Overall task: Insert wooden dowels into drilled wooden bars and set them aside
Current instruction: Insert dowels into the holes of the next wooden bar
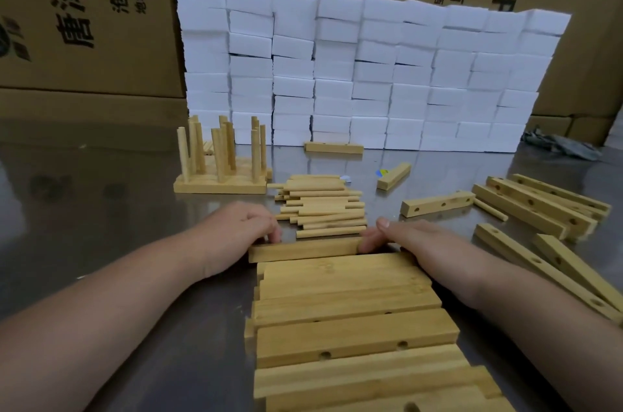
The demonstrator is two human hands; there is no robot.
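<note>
So right now you've got one bar [303, 250] lying crosswise on the steel table [101, 209], held at both ends. Your left hand [242, 229] has its fingers curled down over the left end. Your right hand [404, 239] has its fingers bent against the right end, thumb sticking up. The bar sits right against the far edge of the row of bars [350, 313] laid side by side in front of you. I count about seven there, and the nearest run off the bottom edge.

Just past the held bar is the dowel pile [320, 206]. It's maybe twenty lying flat, too stacked to count properly, and the gap between pile and bar is narrow. Far left of the pile stand the dowelled bars [219, 184], pushed together with dowels upright in three clusters, ten-ish sticks.

On your right there's one three-hole bar [436, 204] with one loose dowel [490, 209] beside it. Past those is a heap of bars [539, 206], maybe four, and two long bars [519, 253] angle toward the right edge. Further back are one short bar [393, 175] and one far bar [333, 147] touching the foam.

For room, there's bare steel from your left hand out to the left edge. The back is walled off by white foam blocks [371, 74], roughly nine columns, with cardboard boxes [84, 23] behind and one grey rag [561, 145] at the far right.
</note>
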